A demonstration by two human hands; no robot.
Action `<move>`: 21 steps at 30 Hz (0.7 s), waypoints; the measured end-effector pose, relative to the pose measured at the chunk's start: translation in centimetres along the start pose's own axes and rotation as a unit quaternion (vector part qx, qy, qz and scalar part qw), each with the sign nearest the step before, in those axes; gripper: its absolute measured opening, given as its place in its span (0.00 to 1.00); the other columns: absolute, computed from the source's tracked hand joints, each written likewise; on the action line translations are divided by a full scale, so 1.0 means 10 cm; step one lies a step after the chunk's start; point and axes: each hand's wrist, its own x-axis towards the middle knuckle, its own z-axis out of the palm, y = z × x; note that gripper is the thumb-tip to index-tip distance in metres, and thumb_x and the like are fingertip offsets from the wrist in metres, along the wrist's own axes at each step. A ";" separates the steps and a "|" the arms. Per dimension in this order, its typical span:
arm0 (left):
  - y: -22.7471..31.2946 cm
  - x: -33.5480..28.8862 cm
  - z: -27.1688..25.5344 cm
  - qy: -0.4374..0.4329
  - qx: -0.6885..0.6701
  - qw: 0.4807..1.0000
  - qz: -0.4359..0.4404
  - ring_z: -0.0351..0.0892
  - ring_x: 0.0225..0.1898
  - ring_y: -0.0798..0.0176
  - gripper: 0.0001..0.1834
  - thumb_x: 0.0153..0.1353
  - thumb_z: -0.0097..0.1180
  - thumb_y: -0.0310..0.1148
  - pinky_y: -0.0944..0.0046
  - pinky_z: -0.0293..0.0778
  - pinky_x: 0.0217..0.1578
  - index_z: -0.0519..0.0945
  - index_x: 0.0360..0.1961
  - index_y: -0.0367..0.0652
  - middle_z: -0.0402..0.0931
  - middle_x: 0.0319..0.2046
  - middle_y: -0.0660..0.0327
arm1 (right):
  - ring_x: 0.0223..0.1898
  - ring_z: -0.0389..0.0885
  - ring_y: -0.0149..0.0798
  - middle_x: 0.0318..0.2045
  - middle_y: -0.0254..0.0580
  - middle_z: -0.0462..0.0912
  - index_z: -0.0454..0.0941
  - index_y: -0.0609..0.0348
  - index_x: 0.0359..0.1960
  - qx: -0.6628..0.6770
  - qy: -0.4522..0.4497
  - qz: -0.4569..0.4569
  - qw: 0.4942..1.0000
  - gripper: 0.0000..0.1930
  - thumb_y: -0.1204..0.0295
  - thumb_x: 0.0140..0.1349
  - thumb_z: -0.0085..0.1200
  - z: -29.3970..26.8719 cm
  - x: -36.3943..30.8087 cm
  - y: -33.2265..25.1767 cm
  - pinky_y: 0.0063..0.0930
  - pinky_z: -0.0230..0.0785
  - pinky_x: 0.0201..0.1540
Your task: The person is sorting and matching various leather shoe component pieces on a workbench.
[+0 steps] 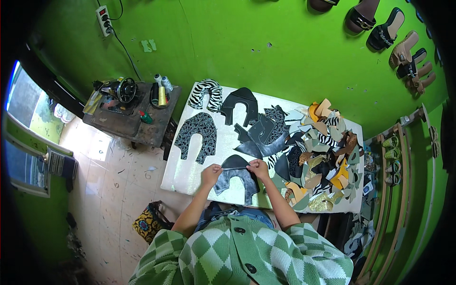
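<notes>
Near the front edge of the white table [183, 183], both my hands are over a black horseshoe-shaped shoe upper piece [232, 181]. A narrow greyish strip [234, 167] runs level across it. My left hand [212, 175] pinches the strip's left end, and my right hand [258, 169] pinches its right end. Whether it is a separate strip or a folded edge I cannot tell. Farther back lie a black patterned piece [194, 137], a zebra-print piece [205, 94] and another black piece [241, 105], all of similar horseshoe shape.
Mixed leather offcuts [323, 161] heap over the table's right side, beside larger black scraps [259, 137]. A sewing machine [124, 90] with thread spools [162, 96] stands on a small table to the left. Sandals [385, 31] hang on the green wall. A patterned bag [149, 223] sits below.
</notes>
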 end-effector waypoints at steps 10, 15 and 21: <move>0.14 0.02 0.00 0.026 0.071 0.997 -0.028 0.81 0.29 0.62 0.09 0.51 0.61 0.38 0.65 0.74 0.32 0.81 0.30 0.45 0.81 0.26 0.61 | 0.19 0.73 0.24 0.19 0.34 0.77 0.75 0.64 0.27 -0.093 0.065 0.002 0.994 0.13 0.75 0.44 0.68 -0.01 0.05 0.18 0.17 0.68 0.22; 0.11 0.02 -0.02 0.017 0.071 0.997 -0.033 0.81 0.28 0.62 0.10 0.50 0.62 0.38 0.66 0.74 0.32 0.81 0.29 0.44 0.81 0.26 0.61 | 0.18 0.73 0.24 0.19 0.34 0.77 0.75 0.64 0.25 -0.084 0.059 0.043 0.994 0.14 0.73 0.43 0.69 -0.03 0.06 0.14 0.18 0.68 0.22; 0.04 0.02 0.02 0.029 0.060 0.997 -0.030 0.81 0.28 0.62 0.10 0.49 0.63 0.38 0.65 0.74 0.32 0.81 0.28 0.43 0.81 0.26 0.60 | 0.18 0.74 0.25 0.19 0.35 0.78 0.76 0.63 0.23 -0.112 0.074 0.044 0.990 0.14 0.71 0.42 0.70 0.00 0.04 0.09 0.18 0.68 0.23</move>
